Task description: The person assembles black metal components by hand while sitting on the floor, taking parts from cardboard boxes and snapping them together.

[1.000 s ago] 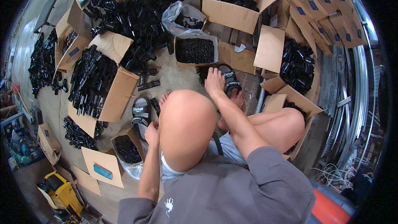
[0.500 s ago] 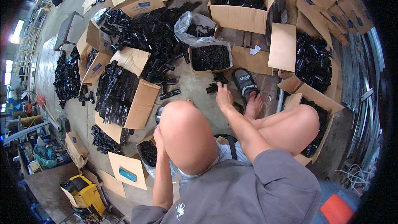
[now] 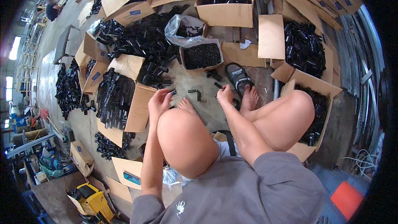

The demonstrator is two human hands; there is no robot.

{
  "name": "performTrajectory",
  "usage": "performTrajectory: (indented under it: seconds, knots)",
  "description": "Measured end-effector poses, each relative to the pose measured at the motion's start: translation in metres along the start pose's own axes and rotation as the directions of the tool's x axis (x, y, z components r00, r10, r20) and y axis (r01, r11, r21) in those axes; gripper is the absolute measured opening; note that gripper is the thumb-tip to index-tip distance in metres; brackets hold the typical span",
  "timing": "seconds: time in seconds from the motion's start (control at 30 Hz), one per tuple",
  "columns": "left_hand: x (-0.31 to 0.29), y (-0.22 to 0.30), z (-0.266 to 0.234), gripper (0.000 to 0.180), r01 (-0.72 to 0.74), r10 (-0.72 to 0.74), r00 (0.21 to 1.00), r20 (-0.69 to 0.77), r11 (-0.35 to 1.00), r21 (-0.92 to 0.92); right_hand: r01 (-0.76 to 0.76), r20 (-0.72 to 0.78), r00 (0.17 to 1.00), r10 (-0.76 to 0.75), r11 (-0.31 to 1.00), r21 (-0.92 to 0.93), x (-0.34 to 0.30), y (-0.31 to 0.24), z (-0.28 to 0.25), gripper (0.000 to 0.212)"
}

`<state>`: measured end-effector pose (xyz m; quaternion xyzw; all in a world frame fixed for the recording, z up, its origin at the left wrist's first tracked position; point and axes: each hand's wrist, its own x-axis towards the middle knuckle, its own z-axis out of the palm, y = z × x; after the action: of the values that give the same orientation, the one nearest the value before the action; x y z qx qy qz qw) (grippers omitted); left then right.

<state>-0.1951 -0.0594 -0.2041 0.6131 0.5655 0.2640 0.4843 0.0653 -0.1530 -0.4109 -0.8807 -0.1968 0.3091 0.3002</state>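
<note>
My left hand (image 3: 159, 103) is beside my left knee, fingers curled in at the end of a short black tubular piece (image 3: 173, 92), mostly hidden by the hand. My right hand (image 3: 224, 95), between my knees and the boxes, pinches a small black tubular piece (image 3: 218, 85) that pokes out past the fingertips. Between the hands an L-shaped black piece (image 3: 195, 94) lies on the concrete floor. Just beyond my right hand sits another black piece (image 3: 213, 74), in front of a carton (image 3: 221, 64) filled with small black parts.
A large heap of black fittings (image 3: 141, 37) spreads on the floor ahead. Open cartons of black parts stand left (image 3: 141, 110), at the back (image 3: 226, 14) and right (image 3: 271, 37). A sandal (image 3: 237, 74) lies by my right foot. Far left, another person (image 3: 52, 10) is visible.
My left hand has risen from beside my left knee and moved forward to the black piece. The right hand has drawn back slightly. An L-shaped piece now shows on the floor between them.
</note>
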Motion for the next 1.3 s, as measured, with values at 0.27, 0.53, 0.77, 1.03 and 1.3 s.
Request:
performTrajectory:
  seconds: [0.27,0.53,0.77,1.03,1.3]
  knots:
    - [0.05,-0.094,0.101,0.043,-0.225,-0.052,0.882,0.468,0.827,0.516,-0.106,-0.109,0.942,0.318,0.589,0.801,0.026,-0.09,-0.091,0.015]
    - [0.064,-0.144,0.138,0.049,-0.142,-0.14,0.945,0.296,0.64,0.755,0.125,-0.126,0.988,0.087,0.008,0.992,0.009,-0.222,-0.286,0.007]
    - [0.063,-0.142,0.091,0.029,0.616,-0.36,0.739,0.569,0.703,-0.355,-0.13,0.184,0.942,-0.279,0.201,0.971,-0.023,-0.21,-0.229,0.022]
    - [0.053,0.103,-0.058,0.023,0.139,-0.051,0.974,0.222,0.904,-0.405,-0.263,0.477,0.661,-0.579,0.418,0.87,-0.098,-0.305,-0.185,0.021]
    - [0.009,0.264,-0.068,0.039,0.028,0.098,0.965,0.245,0.884,-0.467,0.349,0.083,0.512,-0.855,0.296,0.889,-0.133,-0.382,-0.196,0.022]
